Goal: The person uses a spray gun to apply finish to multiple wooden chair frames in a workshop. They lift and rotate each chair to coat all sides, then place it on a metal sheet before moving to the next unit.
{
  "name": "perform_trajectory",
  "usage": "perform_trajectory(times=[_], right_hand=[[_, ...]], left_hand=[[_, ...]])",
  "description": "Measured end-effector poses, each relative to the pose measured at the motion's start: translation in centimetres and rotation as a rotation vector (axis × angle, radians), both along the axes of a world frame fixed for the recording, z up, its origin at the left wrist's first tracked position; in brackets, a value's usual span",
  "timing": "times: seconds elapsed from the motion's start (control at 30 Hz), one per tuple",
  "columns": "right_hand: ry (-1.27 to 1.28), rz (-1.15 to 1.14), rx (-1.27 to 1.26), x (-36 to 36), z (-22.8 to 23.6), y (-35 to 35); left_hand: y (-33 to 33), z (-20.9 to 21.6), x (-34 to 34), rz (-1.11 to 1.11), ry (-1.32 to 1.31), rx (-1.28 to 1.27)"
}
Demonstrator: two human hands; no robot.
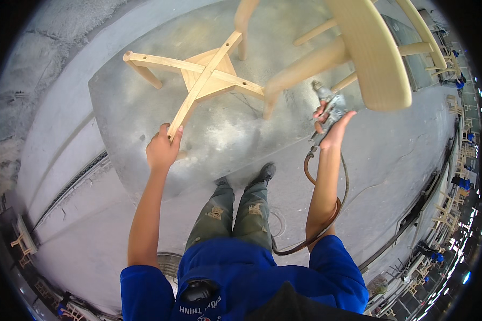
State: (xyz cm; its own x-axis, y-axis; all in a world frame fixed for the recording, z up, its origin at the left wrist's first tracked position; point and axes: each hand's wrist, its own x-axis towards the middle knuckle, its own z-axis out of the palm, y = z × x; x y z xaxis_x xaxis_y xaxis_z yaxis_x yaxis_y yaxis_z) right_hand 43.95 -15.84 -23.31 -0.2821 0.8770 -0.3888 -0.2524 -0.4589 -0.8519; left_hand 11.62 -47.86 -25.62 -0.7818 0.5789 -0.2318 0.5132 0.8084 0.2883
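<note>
My left hand (163,150) is closed round the near end of a bar on a pale wooden chair frame (208,74). Two bars cross there over a square wooden panel, and legs stand down from their ends. At the right, my right hand (334,132) grips a metal spray gun (333,105), its nozzle tilted up and away toward the wood. A brown hose (334,214) trails from the gun beside my forearm. Just beyond the gun rises a broad curved wooden backrest (377,59); whether it belongs to the same chair as the crossed bars I cannot tell.
Beneath the wood lies a grey, dusty sheet-like surface (112,120). The hose loops close to my right arm. A drain-like slot (69,187) runs along the left floor. Along the far right edge stand several wooden chairs (444,208), with people in blue among them.
</note>
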Motion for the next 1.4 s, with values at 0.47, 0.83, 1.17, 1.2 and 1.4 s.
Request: perform_trajectory(times=[0.47,0.83,1.17,1.2,1.4], right_hand=[[-0.080,0.080,-0.031,2.8,-2.1,-1.3],[-0.454,0.392,-0.152,22.4,-2.2,-13.8],[-0.213,0.357,-0.321,28.5,0.0,-15.5],[-0.311,0.372,-0.256,28.4,0.5,-15.0],[-0.446,0.077,-0.142,24.6,5.3,-10.0]], left_hand=[[-0.4,-0.2,-0.1,0.136,-0.037,-0.020],[-9.9,-5.2,14.9,0.423,-0.464,0.341],[-2.9,-2.1,30.2,0.774,-1.182,0.707],[-0.5,-2.2,30.2,0.811,-1.169,0.718],[17.1,-2.1,25.8,0.977,-1.169,0.917]])
